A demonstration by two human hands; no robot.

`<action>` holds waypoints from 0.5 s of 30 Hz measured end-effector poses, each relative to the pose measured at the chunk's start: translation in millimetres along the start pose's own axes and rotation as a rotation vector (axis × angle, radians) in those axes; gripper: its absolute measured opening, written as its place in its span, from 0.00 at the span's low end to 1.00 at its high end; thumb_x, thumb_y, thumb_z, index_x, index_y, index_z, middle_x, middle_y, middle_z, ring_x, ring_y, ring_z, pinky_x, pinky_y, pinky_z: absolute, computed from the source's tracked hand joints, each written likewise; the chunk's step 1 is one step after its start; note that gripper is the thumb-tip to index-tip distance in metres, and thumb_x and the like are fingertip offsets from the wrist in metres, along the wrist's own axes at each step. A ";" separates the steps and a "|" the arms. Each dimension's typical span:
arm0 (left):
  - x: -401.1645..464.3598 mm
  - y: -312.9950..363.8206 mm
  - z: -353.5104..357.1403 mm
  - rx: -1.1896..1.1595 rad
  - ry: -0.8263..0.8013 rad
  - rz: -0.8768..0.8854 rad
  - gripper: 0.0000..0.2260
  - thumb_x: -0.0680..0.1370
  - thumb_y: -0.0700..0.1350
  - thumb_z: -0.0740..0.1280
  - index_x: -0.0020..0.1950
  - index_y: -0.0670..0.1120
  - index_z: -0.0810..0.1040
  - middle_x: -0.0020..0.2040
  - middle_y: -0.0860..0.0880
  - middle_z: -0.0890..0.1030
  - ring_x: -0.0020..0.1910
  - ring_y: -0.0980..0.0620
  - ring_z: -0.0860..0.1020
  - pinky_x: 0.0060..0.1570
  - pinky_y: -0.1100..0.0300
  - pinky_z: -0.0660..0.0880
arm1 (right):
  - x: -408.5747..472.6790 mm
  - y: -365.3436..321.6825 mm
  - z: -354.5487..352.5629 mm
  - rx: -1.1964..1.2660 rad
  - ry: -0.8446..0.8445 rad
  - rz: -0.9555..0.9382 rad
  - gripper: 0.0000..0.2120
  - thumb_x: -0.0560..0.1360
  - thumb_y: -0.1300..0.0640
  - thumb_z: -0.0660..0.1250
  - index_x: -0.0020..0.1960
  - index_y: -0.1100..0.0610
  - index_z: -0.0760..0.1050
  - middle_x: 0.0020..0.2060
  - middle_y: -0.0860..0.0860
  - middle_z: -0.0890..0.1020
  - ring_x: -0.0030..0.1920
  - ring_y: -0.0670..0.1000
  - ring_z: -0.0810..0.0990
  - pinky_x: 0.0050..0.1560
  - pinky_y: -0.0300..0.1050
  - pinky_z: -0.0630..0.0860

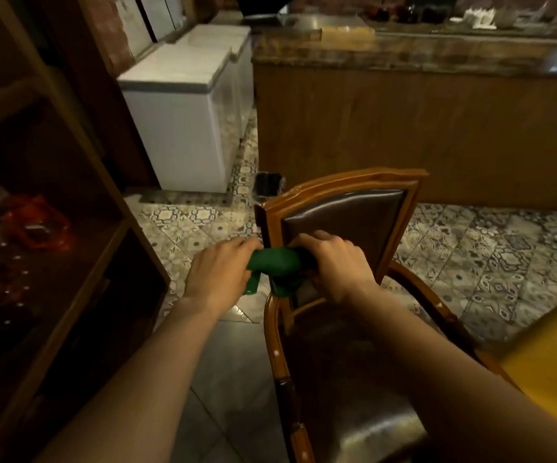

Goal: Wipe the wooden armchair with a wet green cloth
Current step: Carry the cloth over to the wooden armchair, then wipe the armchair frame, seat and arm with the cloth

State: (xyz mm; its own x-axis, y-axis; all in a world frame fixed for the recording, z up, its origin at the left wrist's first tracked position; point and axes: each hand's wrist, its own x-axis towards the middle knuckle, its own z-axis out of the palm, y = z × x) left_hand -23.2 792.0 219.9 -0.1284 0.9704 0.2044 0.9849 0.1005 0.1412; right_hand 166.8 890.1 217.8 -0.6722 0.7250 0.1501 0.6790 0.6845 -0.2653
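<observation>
Both hands grip green cloth around armchair post beside shelf.

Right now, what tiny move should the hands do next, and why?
Probably slide the green cloth up the chair's left wooden post. Both the left hand and the right hand hold it wrapped around the post's lower part; the wood above is uncovered.

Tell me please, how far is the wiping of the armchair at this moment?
Nothing looks finished: no wet streaks are visible on the wood. In hand: the left hand and right hand both grip the green cloth, stretched around the left upright of the wooden armchair's back frame. Left, as far as I can judge: the top rail, the armrests and the lower parts.
</observation>
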 end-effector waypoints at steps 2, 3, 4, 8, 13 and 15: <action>4.5 -12.5 31.9 -0.019 -0.050 0.010 0.19 0.73 0.41 0.73 0.60 0.54 0.74 0.53 0.51 0.82 0.48 0.43 0.81 0.40 0.52 0.73 | 4.3 6.0 30.1 0.031 -0.043 0.044 0.24 0.74 0.54 0.72 0.66 0.41 0.69 0.57 0.48 0.76 0.54 0.56 0.79 0.46 0.53 0.77; 6.2 -17.9 49.1 -0.021 -0.076 0.016 0.18 0.73 0.42 0.72 0.60 0.54 0.73 0.53 0.50 0.82 0.48 0.43 0.81 0.40 0.52 0.73 | 5.8 9.8 45.8 0.043 -0.065 0.066 0.24 0.74 0.54 0.72 0.66 0.41 0.69 0.57 0.48 0.76 0.54 0.56 0.79 0.48 0.54 0.78; 7.0 -22.7 67.6 -0.028 -0.099 0.021 0.18 0.73 0.42 0.72 0.61 0.54 0.73 0.52 0.50 0.82 0.48 0.43 0.81 0.39 0.52 0.72 | 6.8 13.9 62.3 0.055 -0.090 0.089 0.24 0.74 0.55 0.72 0.66 0.42 0.69 0.57 0.48 0.75 0.54 0.55 0.79 0.49 0.54 0.78; 0.5 -34.6 147.6 -0.143 -0.192 0.030 0.22 0.74 0.39 0.71 0.64 0.54 0.71 0.53 0.49 0.82 0.48 0.43 0.81 0.39 0.50 0.76 | 2.7 32.2 129.5 0.080 -0.205 0.176 0.24 0.74 0.58 0.72 0.66 0.45 0.69 0.57 0.49 0.74 0.54 0.57 0.79 0.49 0.54 0.77; -30.7 -40.0 238.0 -0.210 -0.332 -0.008 0.28 0.74 0.38 0.71 0.69 0.55 0.65 0.56 0.49 0.80 0.49 0.44 0.80 0.39 0.49 0.76 | -19.8 50.9 211.9 0.149 -0.298 0.264 0.25 0.74 0.61 0.68 0.69 0.48 0.68 0.59 0.52 0.71 0.55 0.60 0.77 0.50 0.56 0.76; -44.5 -42.0 267.3 -0.223 -0.358 -0.019 0.32 0.73 0.38 0.72 0.71 0.56 0.63 0.59 0.50 0.78 0.51 0.46 0.81 0.40 0.51 0.77 | -28.5 53.7 239.1 0.185 -0.350 0.308 0.27 0.75 0.62 0.68 0.71 0.49 0.67 0.58 0.53 0.71 0.54 0.61 0.77 0.52 0.57 0.78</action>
State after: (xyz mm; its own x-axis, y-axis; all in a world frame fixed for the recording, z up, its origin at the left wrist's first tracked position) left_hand -27.6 803.3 -54.0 -0.0589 0.9878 -0.1441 0.9285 0.1072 0.3555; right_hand 151.9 888.0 -28.4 -0.5294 0.8002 -0.2819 0.8189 0.3950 -0.4164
